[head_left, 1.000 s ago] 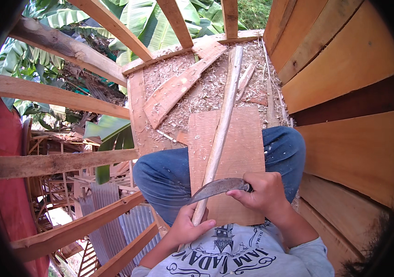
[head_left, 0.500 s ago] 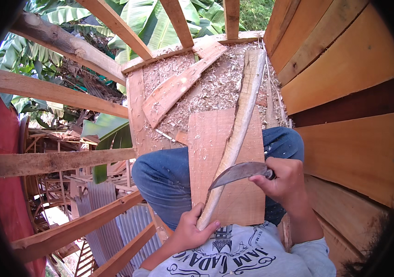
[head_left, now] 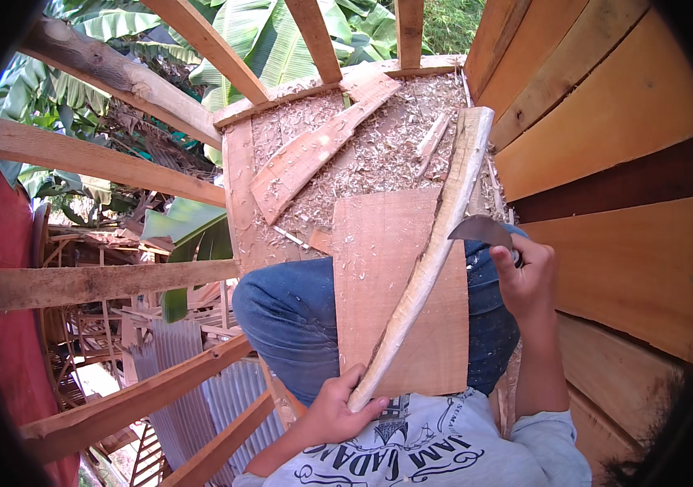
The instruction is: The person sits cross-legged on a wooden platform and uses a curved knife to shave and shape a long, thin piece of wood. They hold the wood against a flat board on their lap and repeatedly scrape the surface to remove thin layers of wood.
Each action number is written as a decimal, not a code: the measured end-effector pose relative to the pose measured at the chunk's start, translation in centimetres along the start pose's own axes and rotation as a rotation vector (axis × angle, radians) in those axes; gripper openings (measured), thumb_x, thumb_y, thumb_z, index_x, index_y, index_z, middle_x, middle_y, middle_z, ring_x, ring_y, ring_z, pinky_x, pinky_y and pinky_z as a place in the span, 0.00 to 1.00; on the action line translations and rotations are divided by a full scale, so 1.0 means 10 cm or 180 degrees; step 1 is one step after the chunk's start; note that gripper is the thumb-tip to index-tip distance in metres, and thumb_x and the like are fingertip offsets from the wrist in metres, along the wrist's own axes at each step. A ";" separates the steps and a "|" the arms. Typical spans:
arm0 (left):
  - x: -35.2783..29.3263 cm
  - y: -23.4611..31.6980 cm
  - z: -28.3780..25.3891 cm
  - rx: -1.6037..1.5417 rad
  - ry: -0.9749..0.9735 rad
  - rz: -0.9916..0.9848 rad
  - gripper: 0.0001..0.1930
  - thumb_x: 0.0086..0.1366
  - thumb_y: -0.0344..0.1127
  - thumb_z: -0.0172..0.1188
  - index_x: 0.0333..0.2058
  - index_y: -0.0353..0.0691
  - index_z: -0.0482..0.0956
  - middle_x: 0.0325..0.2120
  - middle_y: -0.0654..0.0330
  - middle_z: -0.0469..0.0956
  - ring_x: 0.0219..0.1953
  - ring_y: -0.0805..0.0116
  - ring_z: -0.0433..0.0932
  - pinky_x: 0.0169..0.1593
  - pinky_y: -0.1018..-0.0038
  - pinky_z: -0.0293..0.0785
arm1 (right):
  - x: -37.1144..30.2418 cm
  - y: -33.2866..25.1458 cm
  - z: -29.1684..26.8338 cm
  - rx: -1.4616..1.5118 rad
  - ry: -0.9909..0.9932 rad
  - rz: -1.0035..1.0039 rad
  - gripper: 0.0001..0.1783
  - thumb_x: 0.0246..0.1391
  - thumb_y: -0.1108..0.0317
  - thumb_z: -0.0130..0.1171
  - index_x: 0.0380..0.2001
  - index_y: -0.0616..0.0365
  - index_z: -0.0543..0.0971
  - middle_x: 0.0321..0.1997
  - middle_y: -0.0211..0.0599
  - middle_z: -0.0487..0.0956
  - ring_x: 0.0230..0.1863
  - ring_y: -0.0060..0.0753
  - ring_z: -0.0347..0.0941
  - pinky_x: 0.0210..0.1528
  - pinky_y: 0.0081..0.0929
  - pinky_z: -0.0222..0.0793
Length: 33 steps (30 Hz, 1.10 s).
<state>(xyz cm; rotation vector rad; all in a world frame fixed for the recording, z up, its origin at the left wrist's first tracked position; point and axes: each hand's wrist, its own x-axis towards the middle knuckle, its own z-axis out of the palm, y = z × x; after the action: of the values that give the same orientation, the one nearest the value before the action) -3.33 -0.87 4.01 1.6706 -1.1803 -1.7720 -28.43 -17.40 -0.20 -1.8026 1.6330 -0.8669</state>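
Observation:
My left hand (head_left: 342,408) is closed round the near end of a long, slightly curved wooden stick (head_left: 434,243), pale on one face with a rough, dark edge. The stick slants up and to the right across a flat wooden board (head_left: 371,276) on my lap. In my right hand (head_left: 525,274) is a curved knife (head_left: 484,230), gripped by its handle, which the fingers mostly hide. Its tip points left and lies at the stick's right edge, about midway along; I cannot tell whether it touches the wood.
Wood shavings (head_left: 395,146) cover the floor ahead, where a shaped wooden plank (head_left: 322,150) and a smaller wood piece (head_left: 434,138) lie. Close on the right stands a plank wall (head_left: 614,252). Wooden rails (head_left: 111,286) bound the left side, with banana leaves (head_left: 281,49) beyond.
My right hand and the knife have moved away from me, up along the stick and rightward. The stick's far end has swung right and closer, uncovering a wood piece on the floor.

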 end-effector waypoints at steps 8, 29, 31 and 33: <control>0.00 -0.01 0.01 -0.0212 -0.0249 0.0148 0.12 0.60 0.33 0.61 0.35 0.33 0.68 0.15 0.61 0.67 0.19 0.76 0.66 0.24 0.75 0.62 | -0.23 -0.24 0.24 -0.0199 -0.0464 -0.0756 0.33 0.44 0.38 0.63 0.11 0.60 0.72 0.09 0.41 0.66 0.13 0.44 0.69 0.15 0.34 0.60; -0.01 -0.10 -0.05 0.0436 -0.0149 0.0278 0.12 0.59 0.29 0.59 0.37 0.31 0.67 0.14 0.53 0.70 0.18 0.64 0.74 0.24 0.71 0.65 | -0.28 -0.31 0.22 0.0042 -0.0874 -0.1191 0.26 0.54 0.48 0.58 0.17 0.60 0.71 0.13 0.42 0.68 0.14 0.45 0.67 0.17 0.33 0.60; -0.02 -0.07 -0.08 0.0318 -0.0174 0.0204 0.12 0.59 0.29 0.59 0.36 0.31 0.67 0.15 0.52 0.70 0.18 0.62 0.75 0.24 0.70 0.66 | -0.03 -0.04 0.18 0.0374 -0.0396 0.0016 0.25 0.52 0.48 0.60 0.17 0.58 0.71 0.14 0.38 0.68 0.15 0.42 0.69 0.17 0.33 0.62; -0.07 -0.10 -0.06 0.0249 -0.0179 0.0227 0.12 0.58 0.30 0.59 0.35 0.31 0.67 0.15 0.51 0.71 0.18 0.59 0.75 0.24 0.69 0.66 | -0.18 -0.10 0.21 0.0415 -0.0240 -0.0578 0.25 0.53 0.47 0.59 0.18 0.58 0.71 0.14 0.38 0.68 0.15 0.42 0.69 0.17 0.33 0.62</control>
<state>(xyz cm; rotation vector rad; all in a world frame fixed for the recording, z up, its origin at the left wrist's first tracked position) -2.43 0.02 3.65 1.6104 -1.3331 -1.7607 -26.33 -15.51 -0.94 -1.8886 1.3500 -0.9494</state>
